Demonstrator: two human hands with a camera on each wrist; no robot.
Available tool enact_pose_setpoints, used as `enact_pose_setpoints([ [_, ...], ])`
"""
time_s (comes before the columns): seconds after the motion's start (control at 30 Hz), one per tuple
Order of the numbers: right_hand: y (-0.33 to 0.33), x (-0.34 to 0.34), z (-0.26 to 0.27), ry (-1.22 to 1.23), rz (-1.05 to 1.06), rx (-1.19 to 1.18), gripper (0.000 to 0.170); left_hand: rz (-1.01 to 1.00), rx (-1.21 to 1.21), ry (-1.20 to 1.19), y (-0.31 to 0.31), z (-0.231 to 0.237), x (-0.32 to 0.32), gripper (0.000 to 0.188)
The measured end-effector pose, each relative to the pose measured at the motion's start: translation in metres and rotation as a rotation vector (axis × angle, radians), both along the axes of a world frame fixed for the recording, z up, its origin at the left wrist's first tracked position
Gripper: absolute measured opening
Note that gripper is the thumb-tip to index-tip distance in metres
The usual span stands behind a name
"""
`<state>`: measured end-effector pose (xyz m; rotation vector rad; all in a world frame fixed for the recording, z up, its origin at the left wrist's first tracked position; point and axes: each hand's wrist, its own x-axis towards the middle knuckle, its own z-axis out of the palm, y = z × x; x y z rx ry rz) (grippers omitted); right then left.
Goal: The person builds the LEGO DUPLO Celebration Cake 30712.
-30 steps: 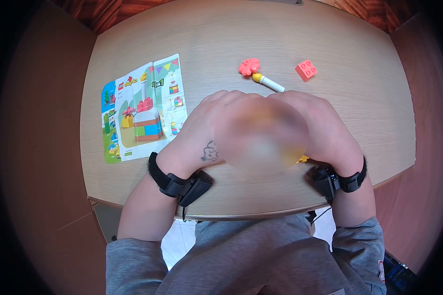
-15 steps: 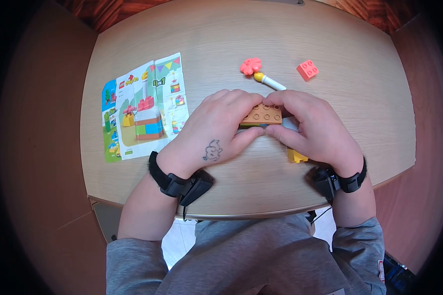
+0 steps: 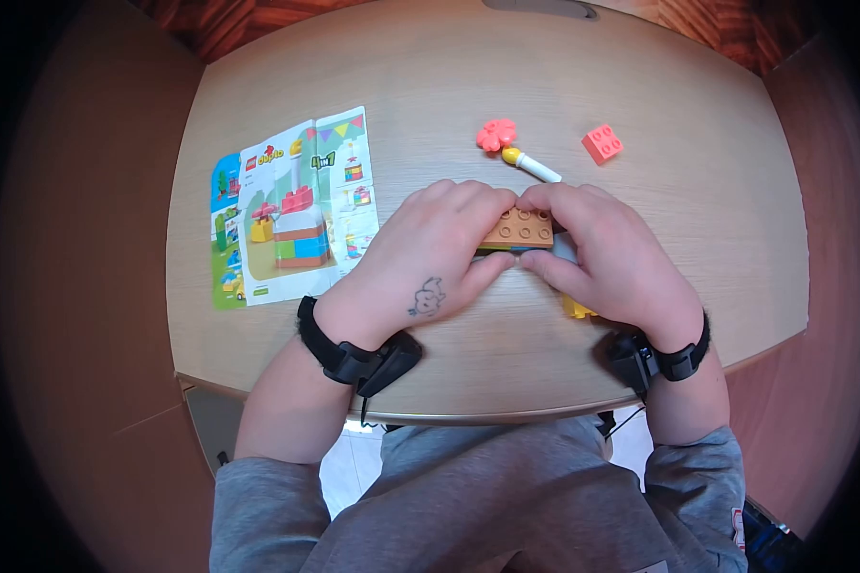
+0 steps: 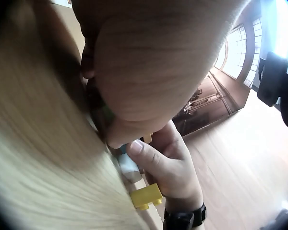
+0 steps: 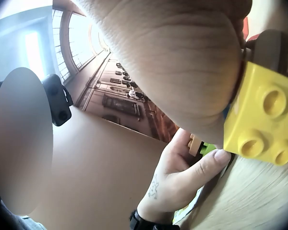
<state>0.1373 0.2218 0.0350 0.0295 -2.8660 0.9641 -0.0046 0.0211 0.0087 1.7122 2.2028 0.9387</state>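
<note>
A light-brown studded brick (image 3: pixel 526 227) lies on top of a small stack, with a green brick (image 5: pixel 207 149) and a bit of blue under it. My left hand (image 3: pixel 430 244) grips the left end of this stack, thumb at the near side and fingers over the far side. At the right end my right hand (image 3: pixel 612 253) holds it the same way, the two thumb tips almost meeting. Most of the lower layer is hidden by my hands. Beside my right hand sit a yellow brick (image 5: pixel 261 115) and a whitish brick (image 4: pixel 128 163), both partly covered in the head view.
Beyond my hands lie a coral flower piece (image 3: pixel 496 135), a white candle piece (image 3: pixel 535 169) with a yellow tip, and a coral brick (image 3: pixel 603 144). On the left an instruction booklet (image 3: pixel 301 210) is spread on the wooden table (image 3: pixel 430 86).
A blur that covered the stack one second ago is gone, and the brick shows between my hands. The head view has shifted slightly; both hands keep their grip in about the same place.
</note>
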Motion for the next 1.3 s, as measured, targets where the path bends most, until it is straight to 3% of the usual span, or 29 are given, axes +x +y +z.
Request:
enact_pose_setpoints([
  [0.63, -0.002, -0.003, 0.008, -0.046, -0.017, -0.002, 0.042, -0.008, 0.030, 0.039, 0.000, 0.000, -0.002, 0.052],
  [0.9, 0.002, -0.003, 0.002, -0.041, -0.074, -0.008, 0.039, 0.061, 0.076, -0.150, 0.002, 0.000, -0.007, 0.043],
  [1.3, 0.008, 0.001, 0.009, -0.048, -0.052, -0.065, 0.034, -0.020, 0.058, -0.268, -0.002, -0.001, -0.015, 0.044],
])
